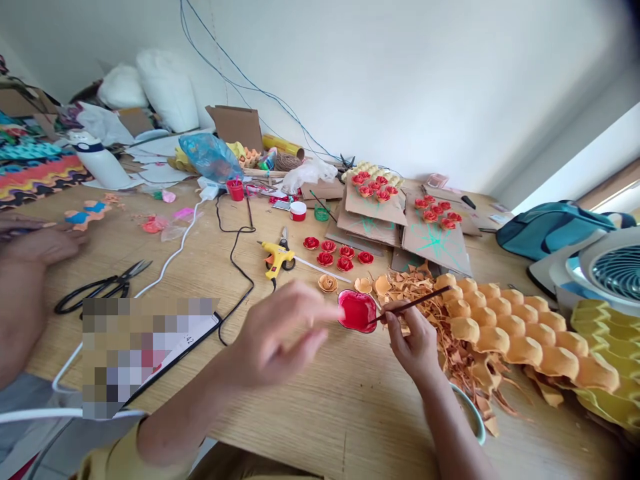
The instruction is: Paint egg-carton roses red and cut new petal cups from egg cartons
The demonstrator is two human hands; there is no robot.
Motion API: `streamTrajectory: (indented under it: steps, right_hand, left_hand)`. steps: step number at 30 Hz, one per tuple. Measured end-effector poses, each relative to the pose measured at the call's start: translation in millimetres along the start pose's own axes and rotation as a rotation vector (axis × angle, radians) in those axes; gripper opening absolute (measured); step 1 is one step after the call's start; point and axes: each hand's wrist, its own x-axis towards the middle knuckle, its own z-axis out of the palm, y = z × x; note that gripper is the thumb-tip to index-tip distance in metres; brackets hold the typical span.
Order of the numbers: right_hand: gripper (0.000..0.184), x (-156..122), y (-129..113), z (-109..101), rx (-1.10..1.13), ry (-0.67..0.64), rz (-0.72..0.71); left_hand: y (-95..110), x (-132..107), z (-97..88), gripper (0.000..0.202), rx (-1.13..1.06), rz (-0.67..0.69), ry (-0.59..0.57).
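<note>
My right hand (413, 340) grips a thin dark paintbrush (420, 300). The brush tip is at the right edge of a small red dish (357, 312) that looks coated with red paint. Left of the dish, my left hand (285, 327) is in the air, blurred, with the index finger stretched toward the rim and the thumb apart. I see nothing in it; whether that fingertip touches the dish I cannot tell. Just behind the dish lie an unpainted rose (328, 283) of egg-carton pulp and loose orange cups (363, 285). Several red-painted roses (345, 251) lie farther back.
Orange egg trays (500, 313) and torn scraps (415, 293) lie at right, near a bowl (470, 413). A yellow glue gun (275, 259), scissors (107, 287) and cables are left. Cardboard pieces (373, 230) bear more roses. A co-worker's hands (45, 243) are at far left.
</note>
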Motion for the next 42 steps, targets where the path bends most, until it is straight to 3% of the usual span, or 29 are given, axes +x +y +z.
streamTrajectory:
  steps: [2,5,9,16,24,32,37,42]
  right_hand:
    - [0.008,0,-1,1,0.005,-0.035,-0.004]
    - [0.008,-1,-1,3,0.025,-0.078,0.019]
    - [0.009,-1,0,3,0.016,-0.036,0.072]
    - [0.014,1,-2,3,0.035,-0.010,0.145]
    - [0.023,3,-8,2,0.104,0.004,0.218]
    - [0.022,2,-6,5,0.038,-0.027,0.169]
    - [0.024,1,-5,7,0.127,0.007,0.276]
    - [0.024,6,-11,8,0.164,-0.094,0.288]
  left_hand:
    - [-35,8,20.0,0.028,0.030,-0.067,0.026]
    - [-89,13,50.6,0.036,0.106,-0.209,-0.051]
    - [-122,8,73.5,0.054,0.207,-0.258,-0.131]
    - [-135,2,95.0,0.076,0.273,-0.290,-0.152]
    - [-141,0,108.0,0.056,0.216,-0.305,-0.163]
    - [-135,0,102.4,0.043,0.179,-0.356,-0.073]
    - [-120,-1,94.3,0.043,0.009,-0.414,0.016]
    - [-108,-6,94.0,0.047,-0.106,-0.488,0.082]
